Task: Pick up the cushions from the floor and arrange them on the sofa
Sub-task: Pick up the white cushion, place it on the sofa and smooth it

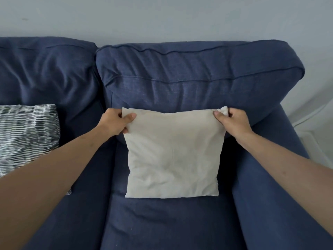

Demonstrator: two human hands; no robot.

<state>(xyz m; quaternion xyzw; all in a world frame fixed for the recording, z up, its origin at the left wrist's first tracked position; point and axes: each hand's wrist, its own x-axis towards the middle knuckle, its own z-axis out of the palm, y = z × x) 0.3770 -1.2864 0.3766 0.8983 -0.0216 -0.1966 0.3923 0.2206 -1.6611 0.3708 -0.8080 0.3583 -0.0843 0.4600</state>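
beige cushion (pixel 173 156) upright (slightly creased) on sofa (pixel 198 83); striped cushion (pixel 27 134) at left.

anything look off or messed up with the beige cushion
Yes: at the beige cushion's top right corner, white stuffing pokes out by the right hand. Otherwise it stands upright against the sofa back.

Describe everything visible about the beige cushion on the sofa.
The beige cushion is a plain, square, softly creased fabric pillow with no pattern. It stands upright, its bottom edge on the blue sofa seat, its top at the back cushion. The left hand pinches its top left corner and the right hand its top right corner, where a bit of white fabric or filling bunches out. It sits at the sofa's right end, apart from the striped cushion.
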